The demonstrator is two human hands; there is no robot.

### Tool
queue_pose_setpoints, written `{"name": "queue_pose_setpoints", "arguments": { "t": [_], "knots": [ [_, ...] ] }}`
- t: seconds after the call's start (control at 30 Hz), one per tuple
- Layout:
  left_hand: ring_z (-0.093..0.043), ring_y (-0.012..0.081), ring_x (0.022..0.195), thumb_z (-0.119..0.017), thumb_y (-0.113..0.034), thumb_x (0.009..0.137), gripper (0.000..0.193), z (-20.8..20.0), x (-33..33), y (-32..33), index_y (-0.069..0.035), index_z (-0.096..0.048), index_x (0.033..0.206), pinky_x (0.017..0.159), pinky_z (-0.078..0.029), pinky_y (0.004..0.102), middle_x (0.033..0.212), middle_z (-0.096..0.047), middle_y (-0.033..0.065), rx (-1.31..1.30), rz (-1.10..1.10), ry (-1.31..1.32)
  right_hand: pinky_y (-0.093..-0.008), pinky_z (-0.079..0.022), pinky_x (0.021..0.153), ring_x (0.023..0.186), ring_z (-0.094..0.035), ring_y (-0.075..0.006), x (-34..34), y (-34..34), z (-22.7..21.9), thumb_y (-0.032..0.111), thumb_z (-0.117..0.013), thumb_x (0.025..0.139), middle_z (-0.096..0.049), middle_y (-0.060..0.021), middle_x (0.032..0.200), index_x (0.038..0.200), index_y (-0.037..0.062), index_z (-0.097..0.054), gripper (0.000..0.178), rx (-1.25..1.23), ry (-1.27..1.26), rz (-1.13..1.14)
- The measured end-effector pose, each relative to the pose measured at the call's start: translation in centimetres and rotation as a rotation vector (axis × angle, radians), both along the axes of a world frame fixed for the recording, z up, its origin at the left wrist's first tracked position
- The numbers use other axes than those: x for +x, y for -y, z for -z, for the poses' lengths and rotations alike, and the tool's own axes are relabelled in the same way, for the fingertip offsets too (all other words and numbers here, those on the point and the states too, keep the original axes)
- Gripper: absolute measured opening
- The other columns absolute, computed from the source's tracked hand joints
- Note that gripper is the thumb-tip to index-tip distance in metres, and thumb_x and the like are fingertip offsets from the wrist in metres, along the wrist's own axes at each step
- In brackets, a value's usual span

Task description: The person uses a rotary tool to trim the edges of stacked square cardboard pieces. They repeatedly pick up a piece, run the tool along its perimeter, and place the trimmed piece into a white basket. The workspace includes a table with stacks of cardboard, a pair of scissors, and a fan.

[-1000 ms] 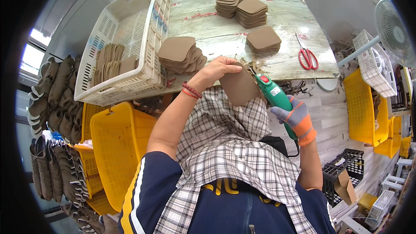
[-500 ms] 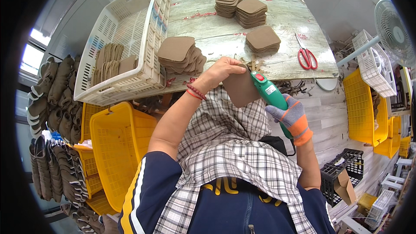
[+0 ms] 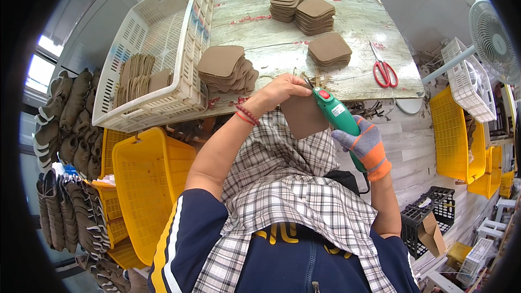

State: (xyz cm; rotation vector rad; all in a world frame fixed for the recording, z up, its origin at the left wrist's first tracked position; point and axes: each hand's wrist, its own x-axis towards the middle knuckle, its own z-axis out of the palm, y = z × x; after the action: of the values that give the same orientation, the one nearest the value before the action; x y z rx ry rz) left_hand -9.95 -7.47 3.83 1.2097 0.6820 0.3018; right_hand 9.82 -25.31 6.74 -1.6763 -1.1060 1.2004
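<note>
The left hand (image 3: 281, 90) has its grip pinching the top of a brown pad (image 3: 305, 118); the gloved right hand (image 3: 367, 144) wraps around a green power tool (image 3: 337, 114), its head beside the pad's upper right edge. The pad hangs above plaid cloth (image 3: 296, 198), near the tabletop (image 3: 244, 8) carrying pad stacks (image 3: 221, 61) and red-handled scissors (image 3: 386, 74).

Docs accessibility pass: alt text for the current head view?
A person's bare left hand holds a brown piece with rounded corners while the gloved right hand grips a green handheld tool at its edge. On the table beyond are four stacks of similar pieces and red-handled scissors; a white crate at left holds more.
</note>
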Motion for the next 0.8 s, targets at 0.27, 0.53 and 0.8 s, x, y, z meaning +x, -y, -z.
{"name": "queue_pose_setpoints", "arguments": {
  "t": [0.27, 0.53, 0.8],
  "knots": [
    [-0.061, 0.0130, 0.071, -0.062, -0.009, 0.085, 0.010, -6.3, -8.0, -3.8, -0.003, -0.064, 0.093, 0.063, -0.050, 0.0253, 0.081, -0.064, 0.0041, 0.301, -0.570, 0.090, -0.0216, -0.045, 0.049, 0.056, -0.054, -0.0068, 2.0, 0.7, 1.1, 0.025, -0.080, 0.073, -0.062, -0.0024, 0.071, 0.098, -0.0012, -0.059, 0.042, 0.035, -0.038, 0.096],
    [-0.058, 0.0278, 0.090, -0.060, -0.013, 0.083, 0.017, -3.5, -10.7, -8.8, -0.002, -0.062, 0.096, 0.081, -0.047, 0.0408, 0.094, -0.064, 0.0127, 1.450, -0.831, -1.143, -0.0228, -0.045, 0.048, 0.054, -0.055, -0.0080, 3.1, 0.5, 2.5, 0.023, -0.079, 0.074, -0.062, -0.0032, 0.071, 0.096, 0.0000, -0.059, 0.038, 0.002, -0.042, 0.130],
    [-0.028, 0.0364, 0.131, -0.054, -0.041, 0.086, 0.049, 3.3, 7.6, -10.1, 0.000, -0.057, 0.112, 0.102, -0.026, 0.0543, 0.132, -0.042, 0.0201, 1.490, -0.341, -0.717, -0.0238, -0.045, 0.049, 0.053, -0.054, -0.0083, 3.7, 0.1, 4.0, 0.027, -0.080, 0.073, -0.062, -0.0035, 0.069, 0.094, -0.0007, -0.059, 0.040, 0.007, 0.023, 0.209]
  ]
}}
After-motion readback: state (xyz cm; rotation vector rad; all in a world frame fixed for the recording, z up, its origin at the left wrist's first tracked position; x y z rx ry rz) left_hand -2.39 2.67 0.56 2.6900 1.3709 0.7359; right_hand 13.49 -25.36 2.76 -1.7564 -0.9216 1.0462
